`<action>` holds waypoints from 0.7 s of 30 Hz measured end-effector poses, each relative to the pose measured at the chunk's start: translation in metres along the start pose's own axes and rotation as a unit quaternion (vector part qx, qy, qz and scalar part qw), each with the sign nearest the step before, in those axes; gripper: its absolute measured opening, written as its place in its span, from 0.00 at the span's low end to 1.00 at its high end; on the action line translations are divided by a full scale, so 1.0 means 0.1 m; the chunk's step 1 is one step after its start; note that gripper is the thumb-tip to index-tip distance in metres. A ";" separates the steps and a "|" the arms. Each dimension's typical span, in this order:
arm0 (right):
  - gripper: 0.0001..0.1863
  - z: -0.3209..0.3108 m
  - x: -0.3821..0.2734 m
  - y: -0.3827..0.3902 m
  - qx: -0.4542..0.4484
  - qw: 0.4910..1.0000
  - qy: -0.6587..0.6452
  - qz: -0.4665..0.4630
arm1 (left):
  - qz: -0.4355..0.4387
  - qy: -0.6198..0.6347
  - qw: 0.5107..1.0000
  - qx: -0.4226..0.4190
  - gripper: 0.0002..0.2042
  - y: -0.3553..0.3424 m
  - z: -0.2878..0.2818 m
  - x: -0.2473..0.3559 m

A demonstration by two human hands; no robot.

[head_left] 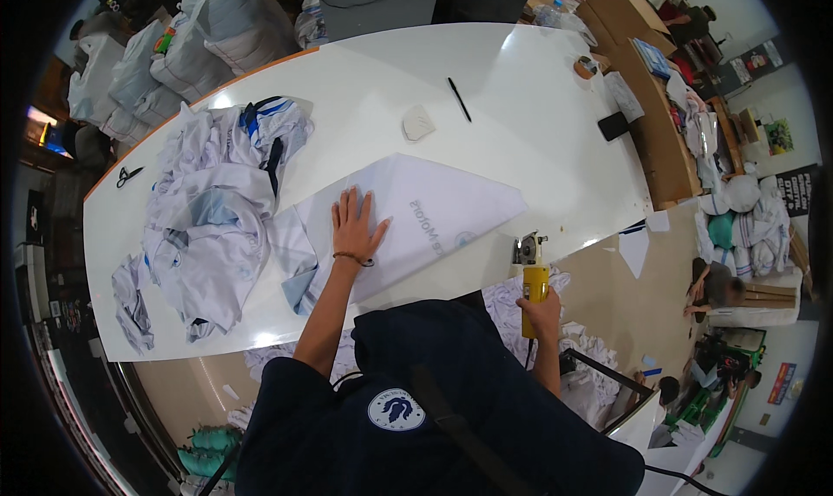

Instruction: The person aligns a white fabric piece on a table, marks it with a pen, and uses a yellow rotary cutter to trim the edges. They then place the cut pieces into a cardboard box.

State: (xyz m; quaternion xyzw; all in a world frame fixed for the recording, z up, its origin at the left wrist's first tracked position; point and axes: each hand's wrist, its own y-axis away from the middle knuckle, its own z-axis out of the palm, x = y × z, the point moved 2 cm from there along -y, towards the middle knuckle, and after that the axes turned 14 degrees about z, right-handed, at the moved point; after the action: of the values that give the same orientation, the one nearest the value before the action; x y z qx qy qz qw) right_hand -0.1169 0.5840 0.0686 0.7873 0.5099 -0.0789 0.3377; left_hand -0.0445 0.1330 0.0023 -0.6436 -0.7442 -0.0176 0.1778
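My left hand (354,227) lies flat with fingers spread on a folded white cloth (434,192) that tapers to a point at the right and has faint print on it. In my right hand (542,312) is a yellow electric rotary cloth cutter (535,283), gripped by its body. Its round metal blade head (528,249) sits at the table's near edge, apart from the cloth's lower right side. A light blue piece (301,288) shows at the cloth's left end, beside my forearm.
A heap of white garments (208,236) covers the left of the white table (538,105). Black scissors (129,177), a pale flat piece (417,124), a black pen (459,99), a tape roll (586,66) and a phone (613,126) lie around. More cloth (590,348) is piled below the near edge.
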 end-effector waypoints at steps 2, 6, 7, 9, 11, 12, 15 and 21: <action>0.29 -0.05 -0.10 0.09 -0.009 1.000 0.012 0.020 | -0.001 0.002 1.000 0.003 0.36 0.01 -0.01 0.00; 0.29 -0.05 -0.07 0.08 0.000 1.000 0.026 0.003 | 0.006 0.006 1.000 0.018 0.36 0.01 -0.01 0.01; 0.30 -0.04 -0.05 0.06 0.005 1.000 0.030 -0.004 | 0.006 0.009 1.000 0.019 0.36 0.01 -0.02 0.01; 0.30 -0.02 0.00 0.03 0.002 1.000 0.029 -0.009 | 0.006 0.012 1.000 0.020 0.36 0.02 -0.03 0.01; 0.30 -0.05 -0.07 0.03 -0.012 1.000 0.018 -0.005 | 0.005 0.011 1.000 0.019 0.36 0.01 -0.04 0.01; 0.30 -0.05 -0.10 0.04 -0.016 1.000 0.010 -0.001 | 0.004 0.007 1.000 0.017 0.36 0.01 -0.03 0.00; 0.29 -0.04 -0.12 0.04 -0.021 1.000 -0.013 0.004 | 0.003 -0.001 1.000 0.013 0.36 0.01 -0.01 -0.01; 0.27 0.08 0.13 -0.30 -0.007 0.999 -0.049 -0.021 | 0.004 -0.015 1.000 0.016 0.36 0.00 0.00 0.00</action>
State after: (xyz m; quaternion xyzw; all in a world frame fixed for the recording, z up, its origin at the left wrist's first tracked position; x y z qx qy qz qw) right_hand -0.1349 0.5966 0.0430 0.7693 0.5096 -0.1205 0.3661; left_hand -0.0444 0.1333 0.0026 -0.6442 -0.7442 0.0047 0.1764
